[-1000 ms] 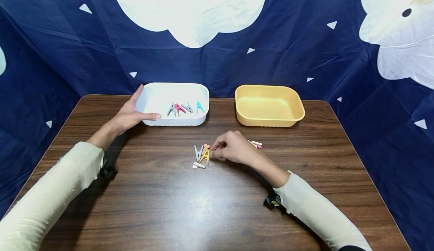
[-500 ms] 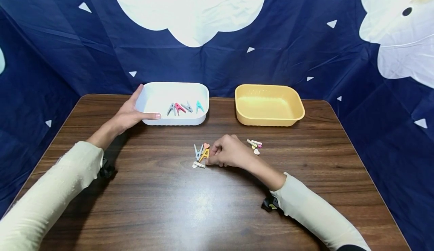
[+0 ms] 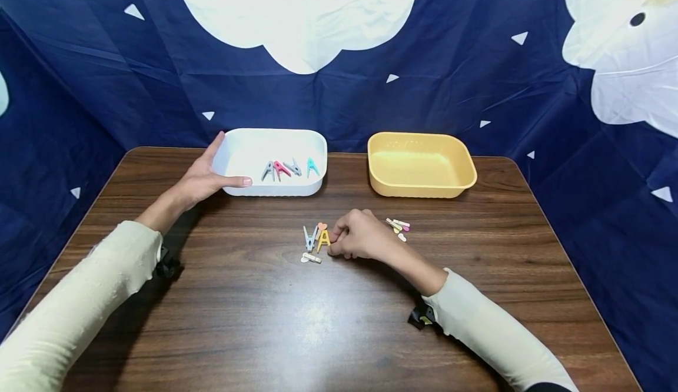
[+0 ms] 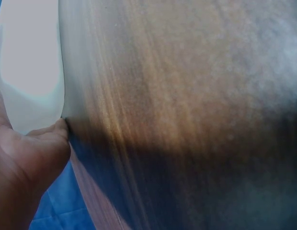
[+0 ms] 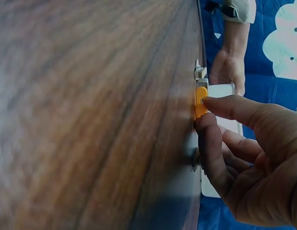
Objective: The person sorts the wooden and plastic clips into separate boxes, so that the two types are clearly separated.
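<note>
My right hand (image 3: 362,236) pinches a yellow clothespin (image 3: 323,239) between thumb and index finger, low over the table; the right wrist view shows this yellow clothespin (image 5: 201,101) from the side. Beside it lie a light blue clothespin (image 3: 309,239), an orange heart clip (image 3: 322,226) and a small wooden clip with a white heart (image 3: 311,258). My left hand (image 3: 198,181) rests on the left end of a white bin (image 3: 272,190), its thumb straight along the front rim. In the left wrist view, the hand (image 4: 35,153) touches the bin's corner.
Several clothespins, including a red clothespin (image 3: 281,170), lie in the white bin. A yellow bin (image 3: 421,190) stands to its right. Small heart clips (image 3: 397,225) lie right of the right hand. A blue curtain (image 3: 349,109) hangs behind the wooden table (image 3: 238,321).
The yellow clothespin has turned and shifted slightly right at my right fingertips. The right hand dipped a little toward me, then came slightly right. The left hand has not moved.
</note>
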`<state>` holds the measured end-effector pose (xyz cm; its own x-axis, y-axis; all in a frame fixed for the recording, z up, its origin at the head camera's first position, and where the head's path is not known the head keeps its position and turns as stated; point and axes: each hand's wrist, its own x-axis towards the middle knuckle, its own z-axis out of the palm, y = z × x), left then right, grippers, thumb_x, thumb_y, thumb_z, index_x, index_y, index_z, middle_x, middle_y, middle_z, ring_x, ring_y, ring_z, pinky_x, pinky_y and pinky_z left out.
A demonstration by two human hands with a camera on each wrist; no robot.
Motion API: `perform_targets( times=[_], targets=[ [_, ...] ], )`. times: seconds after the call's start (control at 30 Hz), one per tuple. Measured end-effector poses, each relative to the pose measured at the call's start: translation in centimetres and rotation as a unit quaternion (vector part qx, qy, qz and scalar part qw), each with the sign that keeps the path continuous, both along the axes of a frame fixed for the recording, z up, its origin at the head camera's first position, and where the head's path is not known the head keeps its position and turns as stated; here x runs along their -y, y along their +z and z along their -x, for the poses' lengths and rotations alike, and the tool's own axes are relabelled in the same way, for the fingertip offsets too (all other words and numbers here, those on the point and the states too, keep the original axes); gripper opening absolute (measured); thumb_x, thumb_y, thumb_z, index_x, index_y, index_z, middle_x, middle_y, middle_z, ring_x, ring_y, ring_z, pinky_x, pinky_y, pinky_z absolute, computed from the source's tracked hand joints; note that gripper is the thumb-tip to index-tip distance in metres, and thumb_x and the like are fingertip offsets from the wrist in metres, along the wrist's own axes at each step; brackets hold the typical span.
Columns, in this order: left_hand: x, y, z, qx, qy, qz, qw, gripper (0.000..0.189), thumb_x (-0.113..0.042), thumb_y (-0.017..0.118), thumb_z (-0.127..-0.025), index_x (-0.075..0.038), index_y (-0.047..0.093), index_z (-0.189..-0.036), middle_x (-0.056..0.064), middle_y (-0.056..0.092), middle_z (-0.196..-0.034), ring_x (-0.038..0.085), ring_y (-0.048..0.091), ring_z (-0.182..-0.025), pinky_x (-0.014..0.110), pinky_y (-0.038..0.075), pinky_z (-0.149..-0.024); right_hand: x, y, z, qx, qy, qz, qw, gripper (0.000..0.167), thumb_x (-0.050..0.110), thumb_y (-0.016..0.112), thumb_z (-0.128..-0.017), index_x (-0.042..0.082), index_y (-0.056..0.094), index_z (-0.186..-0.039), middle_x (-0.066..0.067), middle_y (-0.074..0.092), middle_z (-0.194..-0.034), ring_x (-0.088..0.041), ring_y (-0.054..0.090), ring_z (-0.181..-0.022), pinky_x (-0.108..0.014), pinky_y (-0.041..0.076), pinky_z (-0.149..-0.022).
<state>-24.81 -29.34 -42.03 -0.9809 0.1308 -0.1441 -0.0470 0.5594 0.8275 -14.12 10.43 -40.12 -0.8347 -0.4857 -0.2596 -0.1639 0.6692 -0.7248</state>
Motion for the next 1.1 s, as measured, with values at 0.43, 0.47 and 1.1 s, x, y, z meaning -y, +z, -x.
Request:
perform_targets(
  times=[0.43, 0.47, 1.1],
  targets=[
    [-0.2, 0.3, -0.1, 0.001, 0.001, 0.006, 1.0, 0.146, -0.032, 0.098, -0.09, -0.03, -0.017, -0.18, -0.001, -0.012, -0.191, 0.03, -0.009, -0.178, 0.061, 0.002, -0.145, -0.5, 0.5, 0.3, -0.04, -0.009, -0.026, 0.9988, 0.009, 0.01, 0.082, -0.095, 0.016, 0.088, -0.092, 0.005, 0.076, -0.065, -0.007, 0.067, -0.055, -0.021, 0.049, -0.051],
    [-0.2, 0.3, -0.1, 0.002, 0.001, 0.006, 1.0, 0.146, -0.032, 0.098, -0.09, -0.03, -0.017, -0.18, -0.001, -0.013, -0.191, 0.03, -0.009, -0.178, 0.061, 0.002, -0.145, -0.5, 0.5, 0.4, -0.044, -0.009, -0.023, 0.9987, 0.01, 0.009, 0.082, -0.095, 0.016, 0.088, -0.092, 0.006, 0.075, -0.065, -0.007, 0.066, -0.056, -0.021, 0.05, -0.051],
    [0.1, 0.2, 0.3, 0.01, -0.002, 0.018, 0.9998, 0.146, -0.034, 0.098, -0.091, -0.031, -0.018, -0.18, 0.0, -0.013, -0.191, 0.031, -0.009, -0.178, 0.063, 0.002, -0.144, -1.2, 0.1, 0.9, -0.099, 0.013, -0.015, 0.9949, 0.008, 0.012, 0.089, -0.095, 0.019, 0.092, -0.094, 0.007, 0.087, -0.096, -0.004, 0.065, -0.079, -0.022, 0.054, -0.069]
  ],
)
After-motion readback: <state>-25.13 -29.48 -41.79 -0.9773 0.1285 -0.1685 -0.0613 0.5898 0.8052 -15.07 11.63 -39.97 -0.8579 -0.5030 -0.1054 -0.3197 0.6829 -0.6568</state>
